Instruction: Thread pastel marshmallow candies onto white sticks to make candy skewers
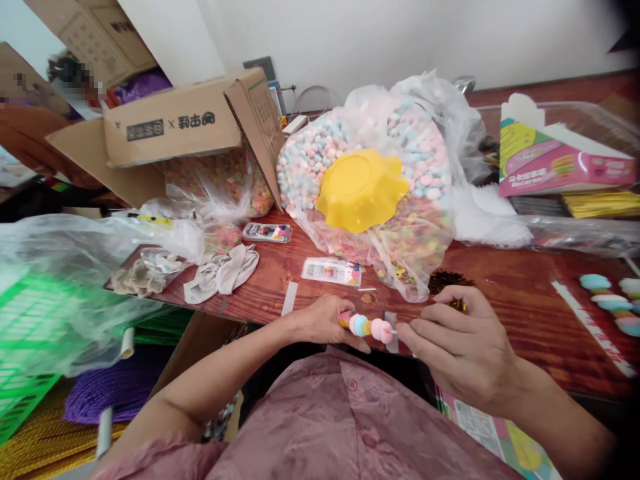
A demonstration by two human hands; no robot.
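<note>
Head view showed the left hand (327, 325) at the near edge of a table (535, 293), its thumb and fingers closed around one end of a skewer (367, 327) of pink, blue and yellow sweets. The skewer lay roughly level between the two hands, in front of the shirt (345, 413). At its bare tip was the right hand (465, 340), fingers bent; whether they pinched the stick or only touched it could not be told. Just behind that hand lay gold tinsel (445, 280), a bit of it visible past the curled forefinger; it was unclear whether this was held.

Beyond the hands, a yellow bowl (363, 190) sat upside down on a big clear bag (310, 163) of sweets. Left of it, an open carton (175, 127) leaned over a second bag (215, 177). A card (331, 271), a packet (267, 232) and a pale cloth (223, 272) lay nearer. To the right, other skewers (613, 305) rested beside a white strip (593, 327), with a pink box (560, 160) farther back. At lower left were a green basket (27, 360) and a purple bundle (117, 393). Part of another person (73, 77) showed at upper left, blurred.
</note>
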